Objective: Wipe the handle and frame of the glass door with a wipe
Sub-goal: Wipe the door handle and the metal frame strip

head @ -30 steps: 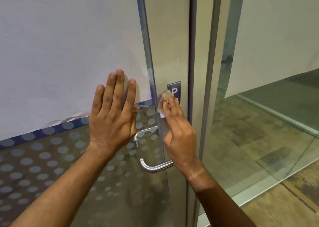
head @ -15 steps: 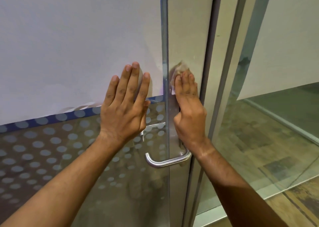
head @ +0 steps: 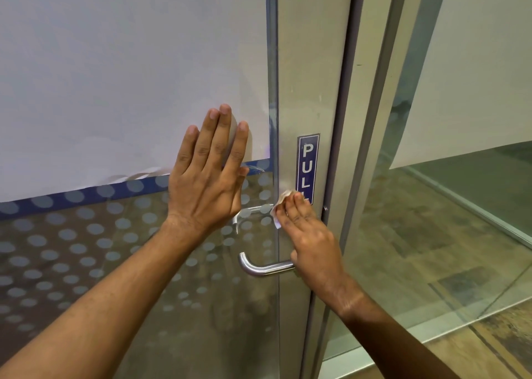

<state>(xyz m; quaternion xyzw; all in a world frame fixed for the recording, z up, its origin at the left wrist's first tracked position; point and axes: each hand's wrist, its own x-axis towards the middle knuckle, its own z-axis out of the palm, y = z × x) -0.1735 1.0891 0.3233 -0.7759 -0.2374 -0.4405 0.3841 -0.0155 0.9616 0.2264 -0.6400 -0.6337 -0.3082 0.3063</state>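
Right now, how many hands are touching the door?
2. The left hand lies flat on the glass. The right hand presses a wipe on the frame above the handle.

Crumpled white wipe (head: 278, 205) lying pressed against pale metal door frame (head: 312, 76) just above curved steel handle (head: 263, 267), handle projecting leftward over dotted glass door (head: 115, 249)

Left hand (head: 208, 177) flat, fingers spread; right hand (head: 309, 234) pressing, fingers extended.
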